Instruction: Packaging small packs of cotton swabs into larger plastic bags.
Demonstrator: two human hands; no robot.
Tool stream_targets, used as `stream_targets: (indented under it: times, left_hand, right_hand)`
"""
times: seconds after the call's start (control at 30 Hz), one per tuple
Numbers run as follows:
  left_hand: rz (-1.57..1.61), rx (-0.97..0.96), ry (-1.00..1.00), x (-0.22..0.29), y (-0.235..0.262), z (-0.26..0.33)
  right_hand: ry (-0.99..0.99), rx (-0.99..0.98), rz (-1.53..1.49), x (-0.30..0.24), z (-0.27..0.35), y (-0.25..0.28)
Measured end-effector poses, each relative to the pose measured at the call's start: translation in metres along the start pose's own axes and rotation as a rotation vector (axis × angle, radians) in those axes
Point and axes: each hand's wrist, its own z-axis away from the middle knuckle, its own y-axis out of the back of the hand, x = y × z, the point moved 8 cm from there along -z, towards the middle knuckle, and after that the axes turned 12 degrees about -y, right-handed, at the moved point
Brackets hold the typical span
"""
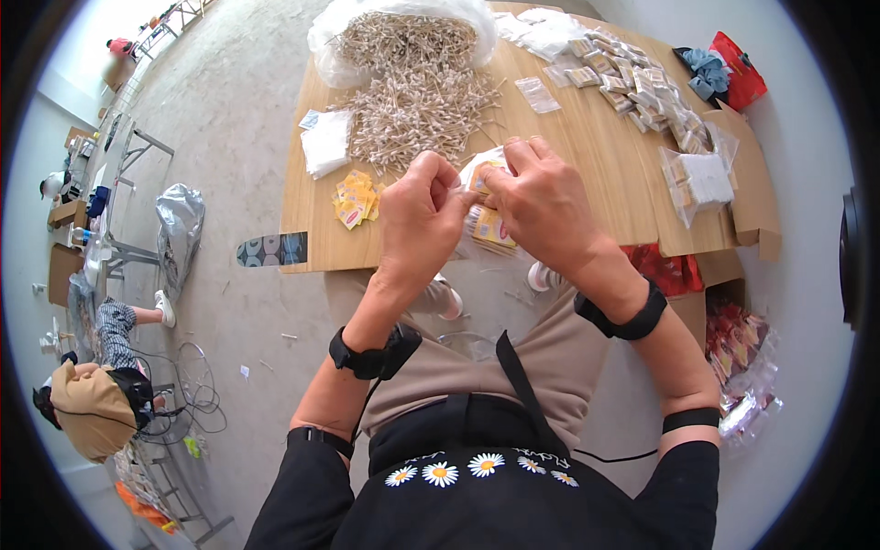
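Observation:
At the near edge of the wooden table, my left hand and my right hand pinch the top of a small clear plastic bag between fingers and thumbs. Inside it show yellow printed cards and what look like cotton swabs; my fingers cover part of the opening. Left of my left hand lies a loose pile of yellow cards. Beyond it sits a stack of flat clear bags. A large heap of loose cotton swabs spreads just past my hands, spilling from a big clear sack.
Several filled packs are heaped at the far right of the table. A bag of white packs lies near a cardboard box. On the left, another person is by the workbenches, and a silvery plastic sack stands on the floor.

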Motion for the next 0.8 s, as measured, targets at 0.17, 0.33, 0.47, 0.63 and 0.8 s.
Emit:
stream_targets:
  times: [0.17, 0.33, 0.47, 0.63, 0.8]
  left_hand:
    - [-0.082, -0.072, 0.044, -0.004, -0.009, 0.001]
    - [-0.001, -0.123, 0.111, -0.013, -0.016, 0.002]
    - [-0.067, -0.172, 0.096, -0.008, -0.016, 0.004]
    - [-0.206, -0.183, 0.058, 0.0, -0.014, -0.001]
    - [-0.242, -0.175, 0.054, 0.004, -0.009, 0.001]
  right_hand:
    - [-0.046, 0.003, -0.081, 0.007, -0.006, -0.009]
    - [-0.07, -0.016, -0.18, 0.017, -0.004, -0.011]
    - [-0.075, 0.012, -0.159, 0.013, 0.0, -0.024]
    - [-0.104, -0.028, -0.318, 0.018, 0.003, -0.019]
    - [-0.181, 0.231, -0.492, 0.024, 0.02, 0.049]
